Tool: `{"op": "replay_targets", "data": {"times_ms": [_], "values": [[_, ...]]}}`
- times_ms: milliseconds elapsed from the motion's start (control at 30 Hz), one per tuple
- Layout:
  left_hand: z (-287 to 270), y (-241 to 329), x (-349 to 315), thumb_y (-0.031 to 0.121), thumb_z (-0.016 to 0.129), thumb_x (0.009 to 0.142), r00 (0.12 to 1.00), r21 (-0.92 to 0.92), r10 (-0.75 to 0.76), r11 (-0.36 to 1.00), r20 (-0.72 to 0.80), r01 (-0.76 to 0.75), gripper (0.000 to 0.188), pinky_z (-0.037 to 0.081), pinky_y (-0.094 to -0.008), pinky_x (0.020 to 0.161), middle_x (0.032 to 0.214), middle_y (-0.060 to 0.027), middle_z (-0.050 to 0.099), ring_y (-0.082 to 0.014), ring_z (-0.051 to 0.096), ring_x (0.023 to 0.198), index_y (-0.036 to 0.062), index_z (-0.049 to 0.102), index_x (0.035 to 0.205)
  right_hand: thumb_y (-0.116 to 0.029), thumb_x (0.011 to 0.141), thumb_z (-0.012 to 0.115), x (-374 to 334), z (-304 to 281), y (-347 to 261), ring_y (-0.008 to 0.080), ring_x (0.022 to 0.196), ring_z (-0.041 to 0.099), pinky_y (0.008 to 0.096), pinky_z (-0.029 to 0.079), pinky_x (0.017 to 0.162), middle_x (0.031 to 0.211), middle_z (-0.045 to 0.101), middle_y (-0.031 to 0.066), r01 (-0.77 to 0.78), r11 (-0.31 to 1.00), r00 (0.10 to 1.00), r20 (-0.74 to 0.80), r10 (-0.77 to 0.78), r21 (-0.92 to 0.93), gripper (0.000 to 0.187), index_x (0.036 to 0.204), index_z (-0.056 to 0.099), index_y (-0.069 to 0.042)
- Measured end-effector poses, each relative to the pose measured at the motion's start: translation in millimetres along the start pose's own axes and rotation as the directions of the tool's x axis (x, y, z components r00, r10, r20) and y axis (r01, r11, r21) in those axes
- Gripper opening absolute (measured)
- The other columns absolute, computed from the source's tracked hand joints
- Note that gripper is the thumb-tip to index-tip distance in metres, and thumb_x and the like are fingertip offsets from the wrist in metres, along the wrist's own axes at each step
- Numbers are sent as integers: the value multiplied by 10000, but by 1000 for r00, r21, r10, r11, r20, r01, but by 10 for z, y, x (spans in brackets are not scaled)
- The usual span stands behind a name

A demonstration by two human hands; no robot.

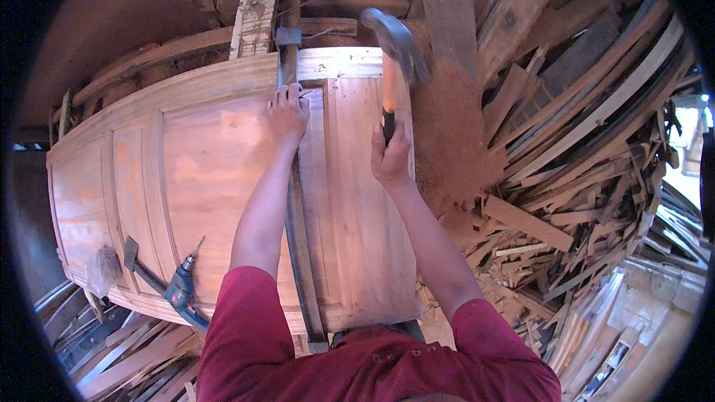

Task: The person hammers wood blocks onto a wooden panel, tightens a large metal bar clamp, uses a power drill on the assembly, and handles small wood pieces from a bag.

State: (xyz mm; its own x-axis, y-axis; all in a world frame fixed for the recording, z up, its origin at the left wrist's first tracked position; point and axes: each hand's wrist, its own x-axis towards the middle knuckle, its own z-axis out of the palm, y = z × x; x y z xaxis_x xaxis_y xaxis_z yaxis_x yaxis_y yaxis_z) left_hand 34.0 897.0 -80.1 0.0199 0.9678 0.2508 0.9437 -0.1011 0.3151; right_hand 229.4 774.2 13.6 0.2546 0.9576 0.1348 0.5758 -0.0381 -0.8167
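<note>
A woodworking space is shown, its right side filled by a heap of brown and grey scrap-wood strips [588, 134] and its ground beside the work covered by reddish-brown sawdust [454, 134]. The centre is occupied by a pale-brown panelled wooden door [201, 193], laid flat and extended toward the left. The door is crossed, from its far edge to its near edge, by a long dark metal bar clamp [299, 231]. A board with flaking white paint [255, 18] is seen beyond the far edge, just left of the clamp's upper end.

A claw hammer with a grey metal head and an orange-and-black handle [389, 88] is held in the right hand [392, 156]; its handle is closely wrapped by the fingers, and its blurred head is seen at the door's far right corner. Whether the wood is touched by the head cannot be told. The left hand [289, 115] is placed at the clamp bar, near the door's far edge, with its fingers bent and close together; a small slender object is seen beside them, but whether it is gripped cannot be told.

At the near left part of the door, a blue-and-black power drill [180, 288] is laid beside a dark long-handled tool with a flat head [149, 277]. Farther left, a crumpled translucent plastic bag [102, 269] is seen.
</note>
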Motion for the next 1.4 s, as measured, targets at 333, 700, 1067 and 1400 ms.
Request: {"op": "replay_targets", "data": {"times_ms": [333,700,1067,1400], "values": [[-55,44,19,283,600,838,999,17,32,999,-12,-32,210,452,-454,824,999,-51,619,-249,608,995,154,568,1001,-296,965,519,-155,185,287,516,800,598,603,438,684,825,627,279,-181,980,980,63,186,-79,312,1111,489,-22],[-112,176,-6,209,589,822,988,-38,128,991,-82,-131,233,465,-472,858,1050,-112,590,-304,577,1038,117,600,1036,-310,987,523,-942,-324,979,414,789,619,485,474,703,825,614,238,-222,970,972,49,228,-97,332,991,543,21],[139,1148,205,55,621,921,946,-926,-170,218,275,308,282,558,-347,739,962,-144,600,-218,644,838,12,601,1199,-361,970,554,-3149,-866,1203,288,679,577,420,463,660,735,566,159,-493,867,850,169,498,-78,359,1029,544,-7],[750,1534,534,136,730,873,985,-962,-38,211,171,175,312,530,-259,838,1120,-121,646,-147,652,898,-73,665,1096,-347,969,556,-2887,-1084,980,247,676,577,393,467,648,713,560,134,-690,722,695,323,642,49,359,1060,545,-1]]}}
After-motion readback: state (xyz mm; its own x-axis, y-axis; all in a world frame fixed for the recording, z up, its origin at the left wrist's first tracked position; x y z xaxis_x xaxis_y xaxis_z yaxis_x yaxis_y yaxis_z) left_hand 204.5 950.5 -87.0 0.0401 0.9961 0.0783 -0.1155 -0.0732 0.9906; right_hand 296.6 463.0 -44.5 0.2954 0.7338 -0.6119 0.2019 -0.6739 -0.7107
